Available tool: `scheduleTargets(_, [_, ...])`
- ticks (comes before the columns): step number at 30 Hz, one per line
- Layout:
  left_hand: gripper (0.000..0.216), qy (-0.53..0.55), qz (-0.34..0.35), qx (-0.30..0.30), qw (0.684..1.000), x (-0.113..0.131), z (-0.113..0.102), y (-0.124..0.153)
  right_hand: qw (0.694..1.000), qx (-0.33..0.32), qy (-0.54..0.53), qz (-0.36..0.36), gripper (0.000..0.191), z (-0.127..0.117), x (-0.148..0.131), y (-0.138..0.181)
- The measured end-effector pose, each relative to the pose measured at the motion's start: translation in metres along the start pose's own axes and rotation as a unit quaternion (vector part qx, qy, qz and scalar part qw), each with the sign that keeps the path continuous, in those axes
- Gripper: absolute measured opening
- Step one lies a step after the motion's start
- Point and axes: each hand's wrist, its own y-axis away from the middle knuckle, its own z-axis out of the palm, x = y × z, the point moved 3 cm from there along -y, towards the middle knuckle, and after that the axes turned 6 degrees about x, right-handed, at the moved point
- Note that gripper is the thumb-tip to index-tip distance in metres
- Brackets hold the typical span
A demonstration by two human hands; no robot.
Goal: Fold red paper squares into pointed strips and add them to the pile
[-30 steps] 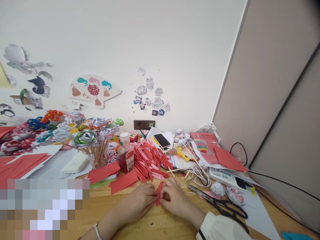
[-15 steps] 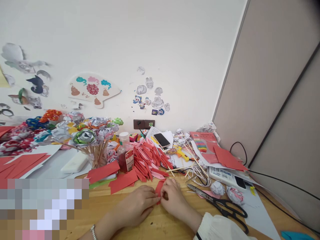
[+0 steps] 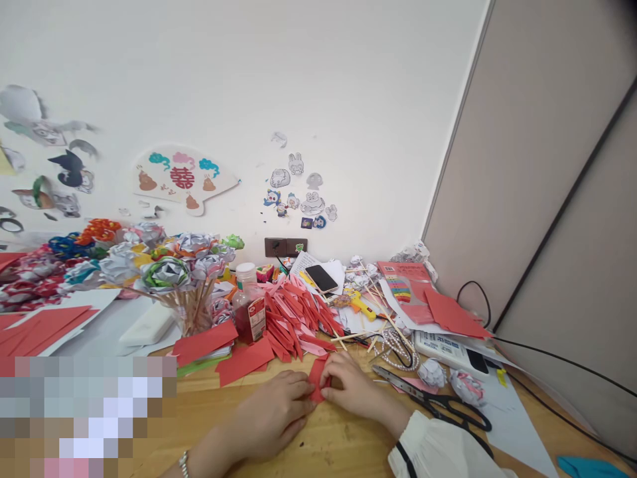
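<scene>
A narrow piece of red paper [image 3: 317, 380] lies on the wooden table between my two hands. My left hand [image 3: 279, 405] has its fingertips pressed on the paper's left edge and near corner. From the other side, my right hand [image 3: 351, 385] pinches the paper's right edge between curled fingers and thumb. Just beyond my hands is a heap of folded red and pink paper strips [image 3: 293, 318]. Two flat red sheets [image 3: 246, 362] rest left of the paper. Black-handled scissors [image 3: 438, 401] lie to the right of my right hand.
A bottle of red liquid [image 3: 249, 309] and a jar of wooden sticks [image 3: 192, 315] stand behind. Paper flowers [image 3: 169, 272] crowd the back left. A phone [image 3: 321, 279], a yellow glue gun [image 3: 362, 305], bead strings [image 3: 395, 350] and crumpled paper balls [image 3: 432, 373] fill the back right.
My right hand has shifted slightly right and its fingers have opened out a little, showing more of the red paper. My left hand stays nearly in place.
</scene>
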Motion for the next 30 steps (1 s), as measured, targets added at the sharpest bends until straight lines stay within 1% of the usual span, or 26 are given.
scheduleTargets(4, [0.027, 0.006, -0.003, -0.024, 1.0, 0.001, 0.004, 0.0, 1.0, -0.005, -0.005, -0.009, 0.011, -0.004, 0.004, -0.002])
scheduleTargets(8, [0.034, 0.013, 0.0, -0.035, 0.999, 0.004, 0.005, -0.001, 0.998, -0.03, -0.044, -0.045, 0.007, -0.007, 0.009, -0.005])
scheduleTargets(13, [0.035, 0.024, 0.004, -0.034, 0.999, 0.008, 0.002, -0.004, 0.993, -0.054, -0.077, -0.075, 0.012, -0.009, 0.018, -0.008])
scheduleTargets(17, [0.034, 0.017, 0.009, -0.031, 0.999, 0.01, 0.002, -0.005, 0.995, -0.038, -0.076, -0.058, 0.01, -0.004, 0.02, -0.008])
scheduleTargets(21, [0.035, -0.002, 0.0, -0.054, 0.999, 0.01, 0.003, -0.005, 0.997, -0.026, -0.063, -0.029, 0.011, 0.0, 0.018, -0.007])
scheduleTargets(27, [0.041, -0.004, -0.014, -0.052, 0.999, 0.009, 0.002, -0.004, 0.998, 0.003, -0.062, -0.019, 0.016, -0.001, 0.012, -0.008])
scheduleTargets(30, [0.043, 0.001, -0.011, -0.061, 0.998, 0.01, 0.001, -0.004, 0.998, 0.017, -0.06, 0.0, 0.019, 0.0, 0.013, -0.008])
